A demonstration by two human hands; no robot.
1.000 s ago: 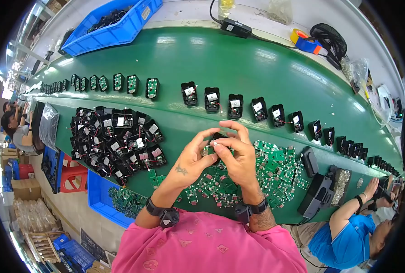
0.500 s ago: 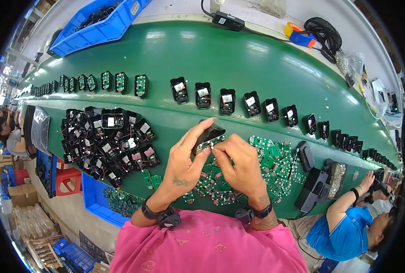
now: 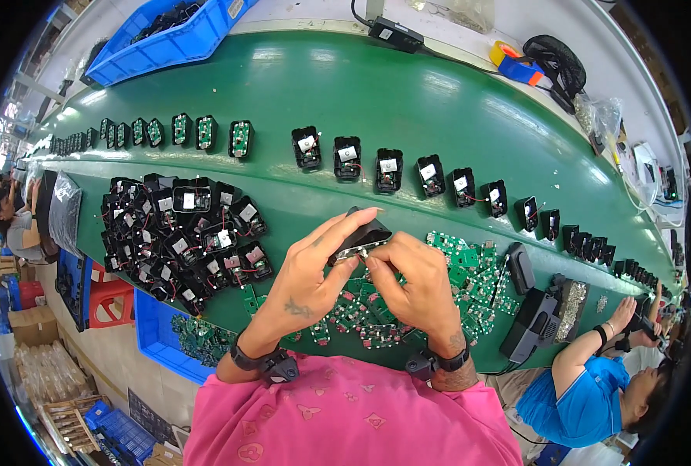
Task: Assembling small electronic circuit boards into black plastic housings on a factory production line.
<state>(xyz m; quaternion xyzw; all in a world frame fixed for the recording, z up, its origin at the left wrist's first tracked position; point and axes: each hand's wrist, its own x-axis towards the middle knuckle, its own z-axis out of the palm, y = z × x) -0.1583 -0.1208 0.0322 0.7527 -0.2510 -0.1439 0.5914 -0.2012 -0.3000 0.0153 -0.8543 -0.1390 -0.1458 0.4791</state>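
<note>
My left hand is closed around a small black plastic housing, tilted in front of my chest. A green circuit board shows along the housing's near edge. My right hand pinches with thumb and forefinger at the board's edge; whatever tiny part lies between the fingertips is too small to name. Under and beside both hands lie many loose green circuit boards. To the left, black housings with white-topped parts and thin red wires are heaped on the green table.
A row of housings crosses the table beyond my hands. Blue bins stand at the far left and below the table edge. At right are a dark grey device, a tray of small metal parts and a co-worker in blue.
The housing has tipped a little in my left hand, and its board edge now lies flatter. My right fingers stay pinched at that edge. The whole view has shifted slightly.
</note>
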